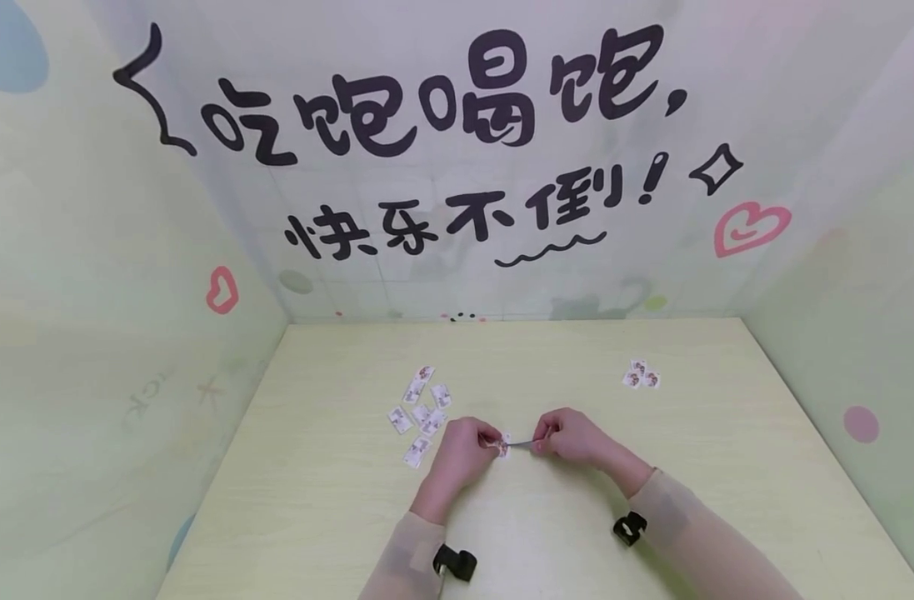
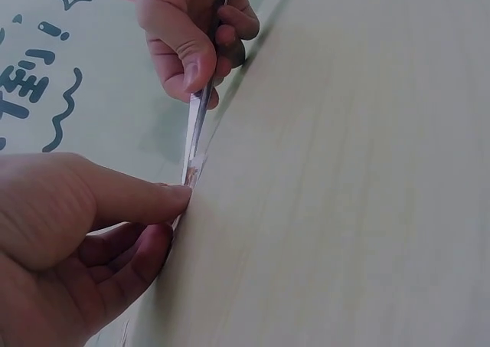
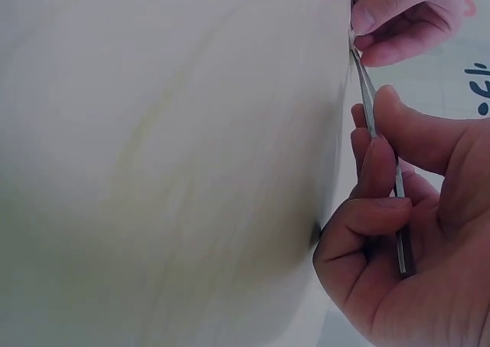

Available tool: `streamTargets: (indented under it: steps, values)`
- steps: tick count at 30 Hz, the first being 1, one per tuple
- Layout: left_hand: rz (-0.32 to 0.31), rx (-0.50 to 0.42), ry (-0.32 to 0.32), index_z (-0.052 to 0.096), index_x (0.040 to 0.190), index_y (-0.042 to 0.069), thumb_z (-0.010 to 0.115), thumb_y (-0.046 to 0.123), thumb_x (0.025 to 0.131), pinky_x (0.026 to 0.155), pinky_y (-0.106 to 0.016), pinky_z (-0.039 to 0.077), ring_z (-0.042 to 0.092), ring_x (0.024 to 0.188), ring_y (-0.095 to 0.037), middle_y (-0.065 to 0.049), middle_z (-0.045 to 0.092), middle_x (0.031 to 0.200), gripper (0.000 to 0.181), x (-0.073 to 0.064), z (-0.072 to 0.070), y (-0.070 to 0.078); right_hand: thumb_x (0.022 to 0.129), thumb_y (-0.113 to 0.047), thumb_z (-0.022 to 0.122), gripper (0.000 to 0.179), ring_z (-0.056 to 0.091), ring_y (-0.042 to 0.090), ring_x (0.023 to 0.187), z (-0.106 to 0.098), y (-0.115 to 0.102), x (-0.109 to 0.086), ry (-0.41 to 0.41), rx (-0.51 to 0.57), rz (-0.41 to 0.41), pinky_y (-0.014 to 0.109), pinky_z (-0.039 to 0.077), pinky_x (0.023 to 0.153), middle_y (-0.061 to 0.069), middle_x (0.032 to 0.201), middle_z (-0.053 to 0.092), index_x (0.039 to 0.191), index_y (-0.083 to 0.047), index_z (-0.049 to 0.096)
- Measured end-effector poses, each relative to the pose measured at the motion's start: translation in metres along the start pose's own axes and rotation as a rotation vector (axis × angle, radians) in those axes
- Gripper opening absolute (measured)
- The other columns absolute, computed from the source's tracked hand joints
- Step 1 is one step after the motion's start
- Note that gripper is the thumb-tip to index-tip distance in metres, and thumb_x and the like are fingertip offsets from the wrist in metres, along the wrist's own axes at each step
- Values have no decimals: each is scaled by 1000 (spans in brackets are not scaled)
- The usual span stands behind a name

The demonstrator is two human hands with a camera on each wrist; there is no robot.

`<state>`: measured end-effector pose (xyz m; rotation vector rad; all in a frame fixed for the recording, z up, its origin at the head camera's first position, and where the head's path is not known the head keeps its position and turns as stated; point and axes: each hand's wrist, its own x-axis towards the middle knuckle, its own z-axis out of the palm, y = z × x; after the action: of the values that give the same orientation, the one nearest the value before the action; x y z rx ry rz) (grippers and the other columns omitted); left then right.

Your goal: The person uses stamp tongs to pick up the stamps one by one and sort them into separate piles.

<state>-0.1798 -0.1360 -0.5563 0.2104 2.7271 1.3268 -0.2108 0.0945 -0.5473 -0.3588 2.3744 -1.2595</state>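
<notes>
Thumb and fingers of my left hand pinch the left edge of a small printed sticker, low over the middle of the table. From the other side my right hand grips metal tweezers, thumb and fingers closed along their arms. The tweezer tips point at the left hand and reach the sticker, overlapping it in the left wrist view. Part of the sticker is hidden behind the left fingertips.
Several small printed pieces lie loosely grouped on the table left of the hands. Farther right and back is a little cluster of similar pieces. Printed walls enclose the table behind and on both sides.
</notes>
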Motion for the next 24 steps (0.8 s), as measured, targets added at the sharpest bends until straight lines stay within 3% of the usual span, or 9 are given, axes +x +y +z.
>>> streamTargets:
  steps: [12, 24]
  values:
    - [3, 9, 23, 82, 95, 5, 82, -4, 86, 69, -30, 56, 63, 75, -12, -1, 74, 86, 13, 2, 0, 0, 89, -11, 81, 9, 51, 17, 70, 5, -2, -3, 18, -18, -12, 33, 43, 68, -1, 73, 59, 85, -10, 73]
    - [-30, -27, -14, 82, 100, 5, 83, 0, 87, 73, -31, 58, 64, 80, -12, 1, 74, 90, 14, 0, -2, -3, 90, -9, 80, 8, 51, 18, 71, -1, 0, -10, 39, 27, 26, 32, 42, 67, 2, 76, 60, 87, -8, 73]
